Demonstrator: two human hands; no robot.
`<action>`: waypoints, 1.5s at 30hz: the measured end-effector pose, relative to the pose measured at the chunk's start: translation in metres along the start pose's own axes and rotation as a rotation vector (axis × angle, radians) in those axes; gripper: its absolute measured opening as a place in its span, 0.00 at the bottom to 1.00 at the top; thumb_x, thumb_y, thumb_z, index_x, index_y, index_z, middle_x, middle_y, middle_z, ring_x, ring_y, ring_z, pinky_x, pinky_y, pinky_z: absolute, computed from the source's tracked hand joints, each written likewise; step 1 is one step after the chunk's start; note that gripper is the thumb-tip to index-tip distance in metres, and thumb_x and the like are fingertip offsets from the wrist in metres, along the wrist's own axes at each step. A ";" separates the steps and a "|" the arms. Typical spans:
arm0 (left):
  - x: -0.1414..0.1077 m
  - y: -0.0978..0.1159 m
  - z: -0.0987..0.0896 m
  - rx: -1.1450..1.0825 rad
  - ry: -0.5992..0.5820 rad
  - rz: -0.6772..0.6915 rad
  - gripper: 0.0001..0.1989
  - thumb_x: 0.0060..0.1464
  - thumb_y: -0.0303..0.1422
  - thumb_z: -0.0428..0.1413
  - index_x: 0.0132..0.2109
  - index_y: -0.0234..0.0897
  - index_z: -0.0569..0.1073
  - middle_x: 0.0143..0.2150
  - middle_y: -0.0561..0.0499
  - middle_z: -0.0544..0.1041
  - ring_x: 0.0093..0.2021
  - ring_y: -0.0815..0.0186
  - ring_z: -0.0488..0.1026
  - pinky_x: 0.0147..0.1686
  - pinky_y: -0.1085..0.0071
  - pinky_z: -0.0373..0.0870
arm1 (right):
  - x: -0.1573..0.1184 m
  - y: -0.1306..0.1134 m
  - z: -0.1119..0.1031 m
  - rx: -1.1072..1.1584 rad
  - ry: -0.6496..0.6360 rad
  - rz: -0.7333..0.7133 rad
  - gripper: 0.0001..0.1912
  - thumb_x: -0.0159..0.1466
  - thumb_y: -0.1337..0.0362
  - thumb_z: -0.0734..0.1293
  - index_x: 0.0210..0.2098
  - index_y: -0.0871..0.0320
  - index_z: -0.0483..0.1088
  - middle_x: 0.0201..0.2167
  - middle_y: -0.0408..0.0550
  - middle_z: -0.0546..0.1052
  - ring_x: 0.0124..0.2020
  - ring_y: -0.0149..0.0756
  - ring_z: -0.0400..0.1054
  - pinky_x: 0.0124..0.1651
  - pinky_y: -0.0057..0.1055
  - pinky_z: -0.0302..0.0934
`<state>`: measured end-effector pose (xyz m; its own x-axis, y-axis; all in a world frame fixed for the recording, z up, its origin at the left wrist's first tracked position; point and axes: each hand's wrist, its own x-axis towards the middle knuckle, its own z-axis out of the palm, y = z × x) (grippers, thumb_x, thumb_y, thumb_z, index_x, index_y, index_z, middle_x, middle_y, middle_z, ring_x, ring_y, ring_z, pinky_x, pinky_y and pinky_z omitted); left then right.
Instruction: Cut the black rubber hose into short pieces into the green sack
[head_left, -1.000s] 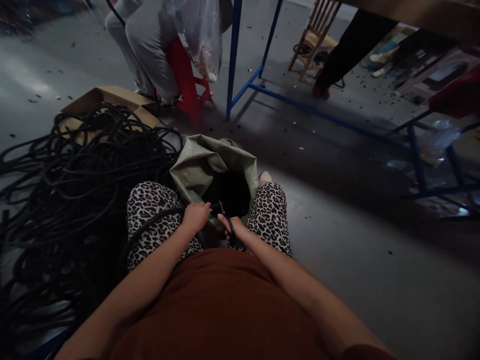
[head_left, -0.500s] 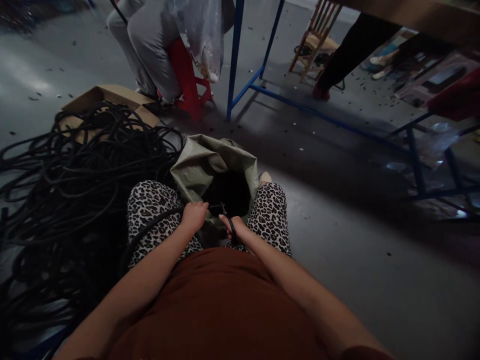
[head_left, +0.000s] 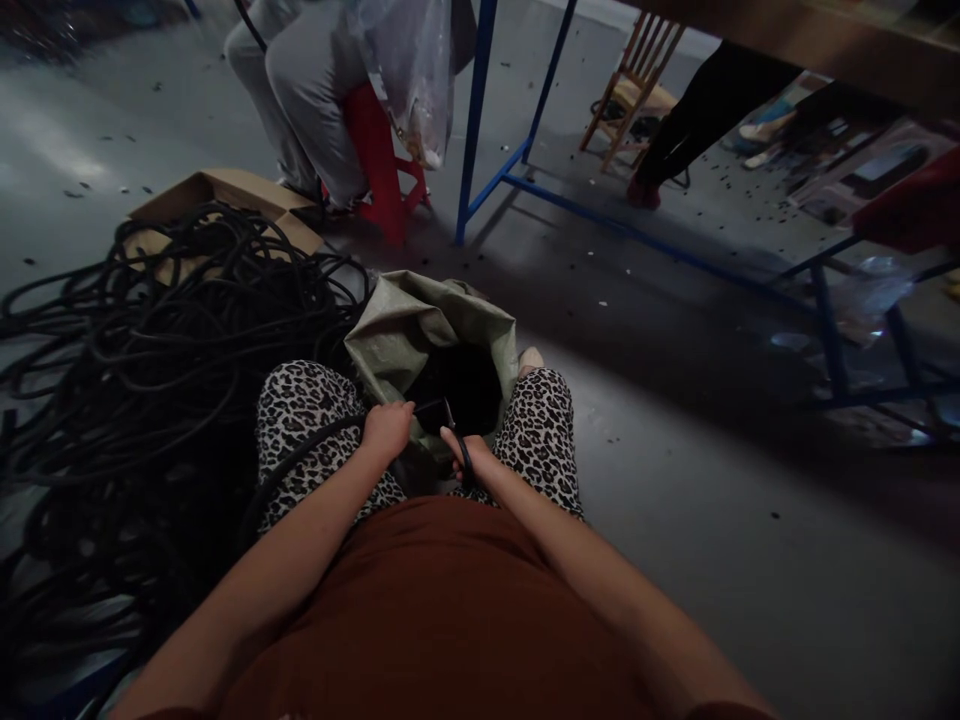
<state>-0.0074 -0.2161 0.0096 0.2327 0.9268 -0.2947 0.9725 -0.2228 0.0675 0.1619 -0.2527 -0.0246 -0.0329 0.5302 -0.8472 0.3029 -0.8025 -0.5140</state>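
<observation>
My left hand [head_left: 388, 430] is closed around a black rubber strip or hose [head_left: 307, 450], which runs back over my left thigh. A short end of it sticks out past the fingers. In my right hand [head_left: 469, 455] is a pair of scissors [head_left: 466, 462] with black handles, its blades pointing up beside that end. Whether the blades touch the strip is hard to make out. Below both hands, between my knees, stands a greenish woven sack [head_left: 397, 330] with its mouth open; the inside is dark.
A big tangle of black strips [head_left: 187, 340] covers the floor at left, spilling from a cardboard box [head_left: 217, 185]. Ahead, a person in grey trousers sits on a red stool [head_left: 382, 170]. A blue table frame [head_left: 472, 130] stands ahead to the right, with a wooden chair [head_left: 634, 90] beyond.
The scissor blades look more closed together and slightly more upright now. Both hands stay nearly in place; the whole view has shifted a little.
</observation>
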 end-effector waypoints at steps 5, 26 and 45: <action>0.000 0.000 0.000 0.007 0.002 0.014 0.16 0.59 0.32 0.45 0.50 0.36 0.71 0.41 0.41 0.76 0.42 0.58 0.73 0.41 0.64 0.63 | 0.001 -0.001 0.002 -0.014 -0.036 0.026 0.28 0.60 0.41 0.59 0.28 0.63 0.67 0.12 0.43 0.65 0.10 0.30 0.61 0.12 0.25 0.57; -0.001 0.003 0.001 -0.015 -0.013 0.095 0.16 0.59 0.33 0.45 0.51 0.38 0.70 0.41 0.42 0.75 0.43 0.57 0.72 0.41 0.64 0.63 | 0.010 0.003 0.005 -0.078 -0.039 -0.032 0.28 0.61 0.42 0.59 0.25 0.63 0.67 0.13 0.46 0.68 0.10 0.30 0.62 0.11 0.23 0.57; -0.002 0.006 0.003 0.037 0.006 0.066 0.16 0.58 0.29 0.43 0.48 0.35 0.72 0.41 0.40 0.74 0.44 0.57 0.71 0.42 0.62 0.62 | 0.010 0.005 0.007 -0.128 0.043 -0.045 0.24 0.61 0.47 0.62 0.20 0.61 0.63 0.09 0.42 0.63 0.07 0.29 0.59 0.11 0.22 0.53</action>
<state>-0.0025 -0.2202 0.0082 0.2961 0.9116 -0.2853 0.9544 -0.2940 0.0515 0.1563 -0.2534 -0.0361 -0.0093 0.5786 -0.8155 0.4208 -0.7376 -0.5281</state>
